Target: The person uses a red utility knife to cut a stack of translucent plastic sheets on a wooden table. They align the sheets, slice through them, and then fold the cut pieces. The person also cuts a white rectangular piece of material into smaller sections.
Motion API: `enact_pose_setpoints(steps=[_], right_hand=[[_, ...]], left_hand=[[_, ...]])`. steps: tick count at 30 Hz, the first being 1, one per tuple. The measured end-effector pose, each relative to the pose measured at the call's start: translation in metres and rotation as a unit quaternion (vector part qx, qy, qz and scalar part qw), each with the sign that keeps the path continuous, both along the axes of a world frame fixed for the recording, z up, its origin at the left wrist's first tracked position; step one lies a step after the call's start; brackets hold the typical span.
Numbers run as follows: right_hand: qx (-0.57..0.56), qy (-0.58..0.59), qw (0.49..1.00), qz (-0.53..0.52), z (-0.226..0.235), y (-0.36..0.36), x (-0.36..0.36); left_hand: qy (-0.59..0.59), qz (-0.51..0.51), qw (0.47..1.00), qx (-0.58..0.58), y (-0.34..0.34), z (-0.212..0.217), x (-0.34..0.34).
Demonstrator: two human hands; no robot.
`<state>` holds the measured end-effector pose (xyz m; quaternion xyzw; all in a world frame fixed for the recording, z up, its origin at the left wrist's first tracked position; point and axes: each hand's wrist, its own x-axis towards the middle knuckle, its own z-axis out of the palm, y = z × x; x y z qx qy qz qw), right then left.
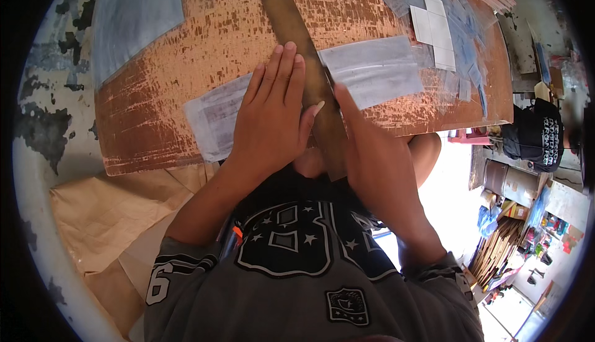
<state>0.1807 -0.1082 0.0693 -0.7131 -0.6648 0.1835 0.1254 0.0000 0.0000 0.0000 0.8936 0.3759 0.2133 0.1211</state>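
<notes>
A long flat brownish metal straightedge (pixel 286 17) runs from the far edge of the wooden table towards my body. It lies across a strip of cloudy clear plastic sheet (pixel 375 69), which shows on both sides of it. My left hand (pixel 268 116) presses flat, fingers stretched, on the left part of the strip, with the thumb resting on the straightedge. Along the straightedge's right side, my right hand (pixel 379 156) is closed with the index finger pointing forward. A thin dark blade (pixel 327 77) shows by that fingertip; its handle is hidden in the hand.
The worn table (pixel 217 38) bears a larger plastic sheet (pixel 139 23) at the far left. Several small cut plastic pieces (pixel 462 32) and white rectangles (pixel 434 29) lie at the far right. Brown paper (pixel 118 212) sits below left; stacked wooden strips (pixel 496 246) stand at right.
</notes>
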Motion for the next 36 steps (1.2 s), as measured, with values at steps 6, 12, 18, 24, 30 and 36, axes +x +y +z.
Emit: enact_pose_setpoints(steps=[6, 12, 18, 24, 30, 36], right_hand=[[-0.148, 0.052, 0.987, -0.035, 0.053, -0.064, 0.015], [0.037, 0.066, 0.996, -0.045, 0.040, -0.033, 0.024], [0.137, 0.059, 0.988, -0.041, -0.017, 0.023, 0.014], [0.084, 0.040, 0.995, -0.020, -0.009, 0.027, 0.009], [0.081, 0.034, 0.996, 0.000, -0.011, 0.027, 0.010], [-0.005, 0.035, 0.999, -0.014, 0.004, -0.031, 0.007]], left_hand=[[-0.013, -0.006, 1.000, 0.008, -0.003, -0.001, 0.007], [-0.005, -0.005, 1.000, 0.018, -0.001, -0.003, 0.003], [0.016, -0.010, 1.000, 0.021, 0.003, 0.001, 0.002], [0.027, -0.007, 0.999, 0.021, 0.000, 0.000, 0.003], [0.020, -0.009, 1.000, 0.009, -0.001, 0.002, 0.001], [0.015, -0.003, 1.000, 0.003, -0.001, -0.003, 0.002]])
